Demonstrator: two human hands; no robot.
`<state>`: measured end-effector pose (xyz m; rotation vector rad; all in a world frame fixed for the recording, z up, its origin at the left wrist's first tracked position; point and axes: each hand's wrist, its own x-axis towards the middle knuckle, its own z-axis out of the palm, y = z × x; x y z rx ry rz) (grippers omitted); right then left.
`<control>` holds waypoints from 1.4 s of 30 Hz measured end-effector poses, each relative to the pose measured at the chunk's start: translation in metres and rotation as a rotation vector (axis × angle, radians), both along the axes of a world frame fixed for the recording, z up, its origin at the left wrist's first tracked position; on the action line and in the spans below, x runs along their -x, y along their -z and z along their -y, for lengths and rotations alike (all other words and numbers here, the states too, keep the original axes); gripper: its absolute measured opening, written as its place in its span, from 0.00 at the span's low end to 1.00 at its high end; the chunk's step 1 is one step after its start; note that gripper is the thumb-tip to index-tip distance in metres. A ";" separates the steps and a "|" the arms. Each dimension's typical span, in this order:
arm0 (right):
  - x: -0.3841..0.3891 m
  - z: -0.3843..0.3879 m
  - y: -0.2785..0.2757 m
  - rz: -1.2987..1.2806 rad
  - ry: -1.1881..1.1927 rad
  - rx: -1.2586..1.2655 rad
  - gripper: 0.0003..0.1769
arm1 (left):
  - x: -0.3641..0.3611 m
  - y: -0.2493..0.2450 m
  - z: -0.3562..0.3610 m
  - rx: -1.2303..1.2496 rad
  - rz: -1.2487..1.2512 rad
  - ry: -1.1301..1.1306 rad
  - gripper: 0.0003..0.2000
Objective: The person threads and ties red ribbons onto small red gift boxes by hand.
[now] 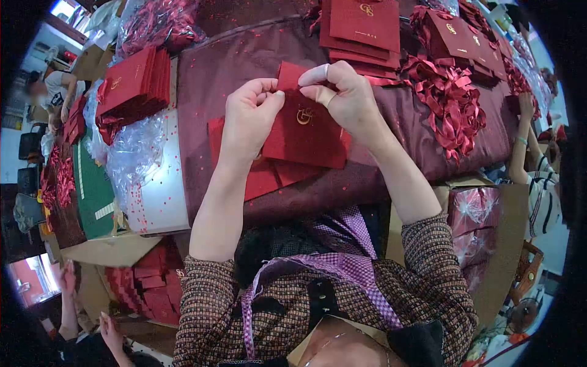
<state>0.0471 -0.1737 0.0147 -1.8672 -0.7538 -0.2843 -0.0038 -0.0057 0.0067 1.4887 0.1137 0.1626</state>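
A red gift bag [309, 137] with a gold emblem lies tilted in front of me, above other red bags [275, 177] on the table. My left hand [254, 116] is closed in a pinch at the bag's upper left edge. On the other side, my right hand [345, 98] pinches near its top edge, with white covering on one finger and a tan band on the thumb. Whatever thin piece may be between the fingertips is too small to make out. To the right lies a heap of red ribbons [449, 104].
Stacked red bags stand at the back [364, 30] and left [134, 82]. Clear plastic wrap [137, 153] lies at the left. An open carton [162, 275] with red bags stands below left; another box holds wrapped bundles [474, 226]. Other people's hands [526, 107] work at both sides.
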 end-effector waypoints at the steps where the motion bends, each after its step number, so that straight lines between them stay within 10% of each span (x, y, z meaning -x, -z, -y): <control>1: -0.001 0.000 0.001 0.046 0.004 -0.003 0.10 | 0.000 0.000 0.001 0.001 -0.001 0.000 0.08; 26: 0.006 -0.012 -0.015 0.054 0.052 0.103 0.04 | 0.007 -0.004 0.010 -0.243 0.224 -0.056 0.05; 32: 0.004 -0.016 -0.009 0.576 0.066 0.308 0.09 | 0.003 0.001 0.012 -0.274 0.335 -0.070 0.06; 42: 0.000 -0.003 -0.009 0.215 0.028 0.154 0.07 | 0.002 0.005 0.010 -0.121 0.185 -0.003 0.08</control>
